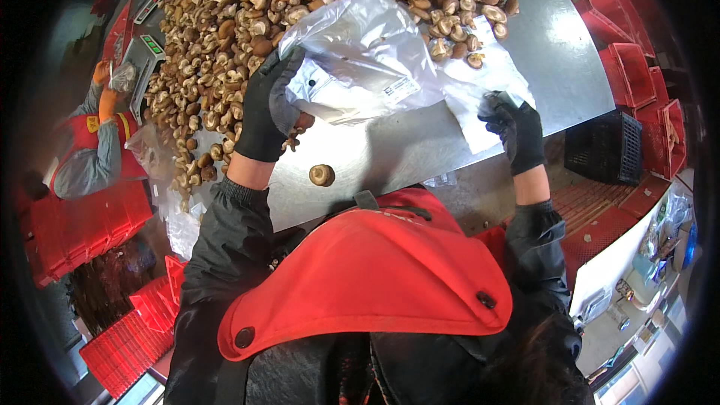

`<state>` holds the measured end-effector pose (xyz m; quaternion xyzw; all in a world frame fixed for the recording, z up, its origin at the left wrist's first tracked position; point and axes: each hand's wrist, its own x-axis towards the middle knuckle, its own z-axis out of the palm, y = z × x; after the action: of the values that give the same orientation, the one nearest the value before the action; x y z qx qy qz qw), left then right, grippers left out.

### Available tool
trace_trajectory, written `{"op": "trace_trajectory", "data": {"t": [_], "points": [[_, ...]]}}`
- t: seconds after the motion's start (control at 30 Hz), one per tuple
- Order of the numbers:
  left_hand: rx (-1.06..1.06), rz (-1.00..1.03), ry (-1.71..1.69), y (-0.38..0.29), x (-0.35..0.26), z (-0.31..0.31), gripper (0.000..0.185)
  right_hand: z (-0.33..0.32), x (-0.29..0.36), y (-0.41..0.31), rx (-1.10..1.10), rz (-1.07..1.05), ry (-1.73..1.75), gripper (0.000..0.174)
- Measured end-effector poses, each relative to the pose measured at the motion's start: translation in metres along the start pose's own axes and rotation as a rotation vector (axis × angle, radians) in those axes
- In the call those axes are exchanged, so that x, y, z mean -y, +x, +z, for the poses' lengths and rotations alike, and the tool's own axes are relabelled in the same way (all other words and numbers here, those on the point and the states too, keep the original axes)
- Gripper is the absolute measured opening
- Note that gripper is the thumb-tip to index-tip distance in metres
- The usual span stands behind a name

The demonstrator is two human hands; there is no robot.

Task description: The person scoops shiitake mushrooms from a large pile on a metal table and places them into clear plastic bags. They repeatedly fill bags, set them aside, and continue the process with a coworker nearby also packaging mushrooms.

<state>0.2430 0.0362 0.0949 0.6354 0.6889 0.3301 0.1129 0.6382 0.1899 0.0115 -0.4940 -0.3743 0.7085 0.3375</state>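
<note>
My left hand, in a black glove, grips one side of a clear plastic bag. The bag hangs loosely spread over the steel table and bears a small printed label. My right hand, gloved too, has its fingers curled on thin plastic at the edge of a pile of flat plastic bags; its fingertips are partly hidden. Shiitake mushrooms lie heaped beyond my hands, and a few rest on the flat bags. Closer to me, a single shiitake mushroom sits on the metal.
The steel table ends in a corner at right. Beyond it stand red plastic crates and a black crate. At left, a co-worker in orange gloves handles a filled bag beside a digital scale. Further red crates stand there.
</note>
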Motion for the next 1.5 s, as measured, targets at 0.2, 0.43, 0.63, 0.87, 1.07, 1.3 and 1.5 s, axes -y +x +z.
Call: {"op": "trace_trajectory", "data": {"t": [0.2,0.43,0.63,0.87,1.07,1.3,1.5], "points": [[-0.236,-0.371,-0.661,-0.002,-0.005,0.019,0.031,0.014,0.004,-0.013,-0.033,0.009,0.026,0.024],[-0.264,-0.409,-0.613,-0.004,0.005,0.015,0.035,0.032,0.035,-0.023,0.086,0.090,0.131,0.020],[-0.117,-0.556,-0.813,-0.018,0.057,0.049,0.034,-0.005,0.032,0.010,0.121,0.043,0.643,0.036],[-0.004,-0.927,-1.562,-0.088,0.152,0.125,0.026,0.016,-0.021,0.015,-0.051,-0.245,-0.077,0.040],[-0.178,-0.584,-0.230,-0.067,0.044,0.041,0.038,0.056,-0.100,-0.007,-0.046,-0.816,-0.817,0.034],[0.195,0.163,0.393,-0.044,-0.060,0.103,0.087,0.081,-0.119,-0.019,0.124,-0.875,-1.244,0.028],[0.294,-0.036,0.192,-0.023,0.034,0.174,0.038,0.082,-0.111,-0.021,0.263,-0.697,-1.473,0.055]]}}
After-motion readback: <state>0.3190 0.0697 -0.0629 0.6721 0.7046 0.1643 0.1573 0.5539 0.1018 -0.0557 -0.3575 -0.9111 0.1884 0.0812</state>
